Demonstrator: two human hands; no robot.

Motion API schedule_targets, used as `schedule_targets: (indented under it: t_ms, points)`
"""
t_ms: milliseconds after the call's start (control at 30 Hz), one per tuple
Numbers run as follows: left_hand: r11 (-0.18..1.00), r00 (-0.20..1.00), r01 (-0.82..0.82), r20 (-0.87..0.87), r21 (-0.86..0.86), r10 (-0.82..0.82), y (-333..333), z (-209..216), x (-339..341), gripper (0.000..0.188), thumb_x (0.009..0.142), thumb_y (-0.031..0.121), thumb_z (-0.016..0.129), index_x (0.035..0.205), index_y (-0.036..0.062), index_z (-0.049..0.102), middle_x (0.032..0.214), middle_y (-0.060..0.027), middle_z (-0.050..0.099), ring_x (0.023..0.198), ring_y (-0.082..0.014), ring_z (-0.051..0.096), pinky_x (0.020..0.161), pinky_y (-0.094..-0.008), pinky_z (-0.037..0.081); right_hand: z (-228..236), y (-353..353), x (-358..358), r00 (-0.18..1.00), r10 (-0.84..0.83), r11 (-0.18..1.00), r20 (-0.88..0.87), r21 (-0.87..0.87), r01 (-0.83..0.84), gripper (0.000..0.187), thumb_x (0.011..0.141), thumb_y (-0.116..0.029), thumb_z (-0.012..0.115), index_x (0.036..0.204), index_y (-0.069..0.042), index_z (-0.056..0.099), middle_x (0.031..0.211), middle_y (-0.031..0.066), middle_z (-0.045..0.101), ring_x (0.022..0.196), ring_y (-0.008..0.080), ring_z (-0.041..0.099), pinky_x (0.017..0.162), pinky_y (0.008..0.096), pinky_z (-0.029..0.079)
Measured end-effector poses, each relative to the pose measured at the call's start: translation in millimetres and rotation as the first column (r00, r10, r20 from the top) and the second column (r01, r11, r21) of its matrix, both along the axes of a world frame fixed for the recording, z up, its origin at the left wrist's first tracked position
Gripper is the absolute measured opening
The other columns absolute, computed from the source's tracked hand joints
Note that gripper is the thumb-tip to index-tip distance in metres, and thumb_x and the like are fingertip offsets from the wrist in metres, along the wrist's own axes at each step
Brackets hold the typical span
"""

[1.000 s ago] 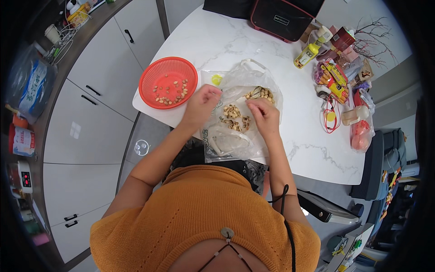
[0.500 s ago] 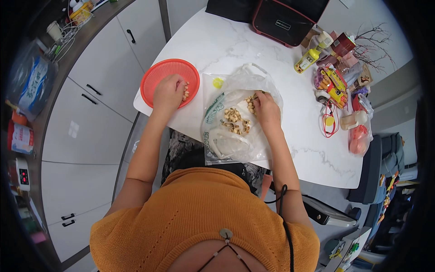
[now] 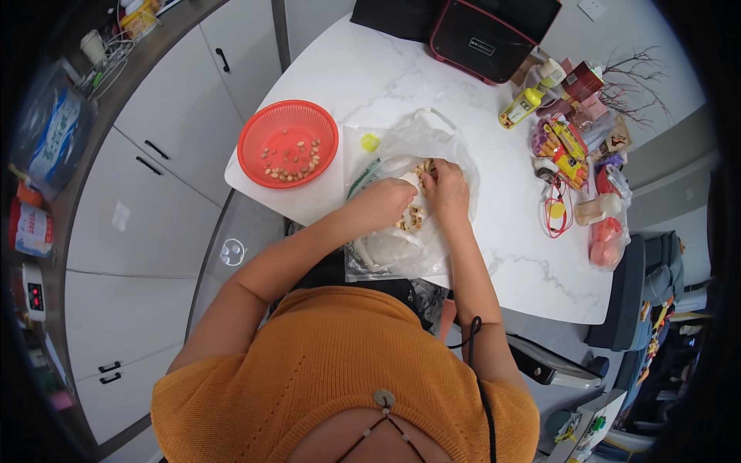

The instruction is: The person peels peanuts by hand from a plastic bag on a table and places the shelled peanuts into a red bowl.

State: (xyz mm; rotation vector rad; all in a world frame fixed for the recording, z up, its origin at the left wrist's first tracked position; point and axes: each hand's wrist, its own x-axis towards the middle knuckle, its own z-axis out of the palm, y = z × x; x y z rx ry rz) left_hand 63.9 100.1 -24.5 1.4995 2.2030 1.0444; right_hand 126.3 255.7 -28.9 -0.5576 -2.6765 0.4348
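Note:
A white plastic bag (image 3: 397, 245) lies spread on the table in front of me, with pale brown pieces that look like peanuts in their shells (image 3: 417, 216) on it. Over the bag, my left hand (image 3: 384, 205) is closed, fingertips pinched close to my right hand; whatever they hold is hidden. My right hand (image 3: 450, 191) is closed at the bag's right side, thumb and fingers curled on what looks like a peanut. To the left stands a red plastic basket (image 3: 256, 127) with several shelled, pinkish-tan kernels (image 3: 292, 171) on its bottom.
The white marbled table (image 3: 540, 266) has a rounded edge. A black and red box-like appliance (image 3: 482, 42) stands at the far side. Along the right are a yellow bottle (image 3: 521, 106), snack packs (image 3: 567, 150), a red cord (image 3: 553, 220) and a bag of round pink things (image 3: 606, 239).
My left hand has come out of the red basket and moved right, over the bag beside my right hand. The kernels in the basket now show. My right hand stays nearly in place.

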Motion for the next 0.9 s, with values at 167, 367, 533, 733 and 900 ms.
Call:
schedule_targets:
  t_ms: [167,367,533,733,900]
  points:
    - [0.989,0.989,-0.135,-0.044,0.056,0.138,-1,5,1,0.04,0.084,0.004,0.045,0.122,-0.0074,0.04,0.126,-0.0236,0.042,0.116,-0.0357,0.043,0.097,-0.0377,0.036,2,2,4,0.998,0.06,0.997,-0.012,0.043,-0.06,0.033,0.076,-0.019,0.064,0.107,-0.007,0.06,0.099,0.0135,0.062,0.086,0.0313,0.06,0.073,0.0403,0.048]
    - [0.964,0.989,-0.146,0.01,0.223,0.147,1,-1,-8,0.051,0.081,-0.002,0.042,0.13,-0.0066,0.028,0.133,-0.0234,0.033,0.121,-0.0368,0.037,0.098,-0.0374,0.035,5,0,2,0.997,0.067,0.99,0.03,0.12,-0.07,0.033,0.076,-0.019,0.064,0.108,-0.011,0.061,0.097,0.0111,0.063,0.083,0.029,0.061,0.071,0.0389,0.049]
    - [0.975,0.983,-0.134,0.147,0.178,0.108,-1,-1,-15,0.05,0.084,0.001,0.041,0.131,-0.0061,0.027,0.133,-0.0223,0.034,0.123,-0.034,0.037,0.1,-0.035,0.032,5,11,-3,0.917,0.376,0.923,-0.133,0.137,-0.359,0.029,0.072,-0.012,0.065,0.101,-0.011,0.063,0.097,0.0081,0.063,0.081,0.0281,0.061,0.069,0.0377,0.049]
    - [0.976,0.99,-0.129,0.072,0.177,0.118,-3,-8,-15,0.05,0.082,0.0,0.04,0.131,-0.0069,0.027,0.132,-0.022,0.033,0.115,-0.0374,0.043,0.092,-0.0376,0.039,6,-6,-16,0.797,0.574,0.806,-0.188,0.3,-0.509,0.024,0.07,-0.012,0.064,0.094,-0.01,0.063,0.095,0.0052,0.06,0.079,0.0256,0.059,0.068,0.0358,0.048]
    - [0.985,0.985,-0.143,0.111,0.092,0.133,-2,-10,-14,0.055,0.077,-0.01,0.033,0.131,-0.0113,0.022,0.132,-0.0229,0.03,0.116,-0.0316,0.044,0.092,-0.032,0.044,-2,-9,-25,0.819,0.558,0.772,-0.132,0.445,-0.454,0.023,0.071,-0.018,0.063,0.093,-0.011,0.061,0.092,0.0034,0.058,0.074,0.0219,0.059,0.064,0.0339,0.048]
